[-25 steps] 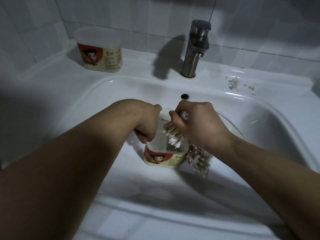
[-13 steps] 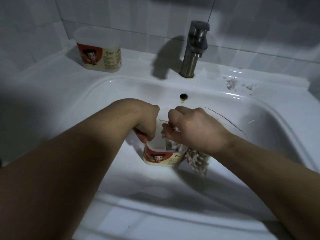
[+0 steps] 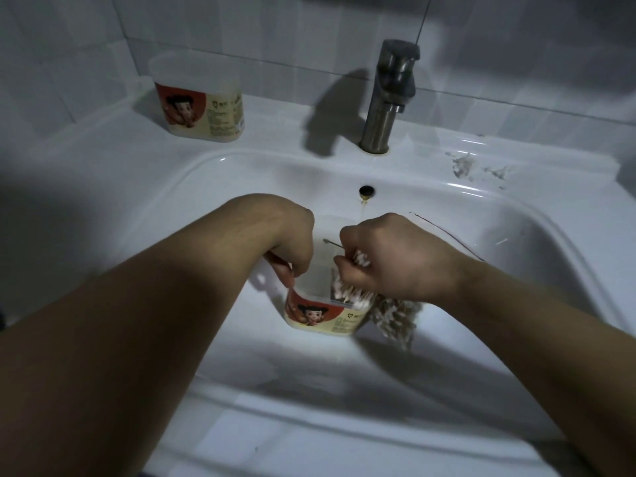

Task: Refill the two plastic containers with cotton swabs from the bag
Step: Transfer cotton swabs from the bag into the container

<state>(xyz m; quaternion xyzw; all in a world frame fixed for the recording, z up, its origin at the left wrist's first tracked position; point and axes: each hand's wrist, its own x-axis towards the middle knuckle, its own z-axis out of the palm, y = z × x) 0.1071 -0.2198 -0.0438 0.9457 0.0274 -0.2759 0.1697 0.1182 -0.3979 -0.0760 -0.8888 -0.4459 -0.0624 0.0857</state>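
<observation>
sink container (image 3: 321,315) — swabs (image 3: 348,293) inside, right hand (image 3: 395,263) fingers curled round them | left hand (image 3: 292,242) fingers pinch rim | ledge container (image 3: 199,108) — contents unclear

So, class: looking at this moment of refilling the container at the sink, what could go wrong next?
1. One stray swab sticks out sideways above the container; it may fall into the sink basin.
2. The right hand presses a thick bundle of swabs in while the left hand grips only the rim, so the container could tip.
3. The bag lies under the right wrist and might get knocked, spilling swabs.
</observation>
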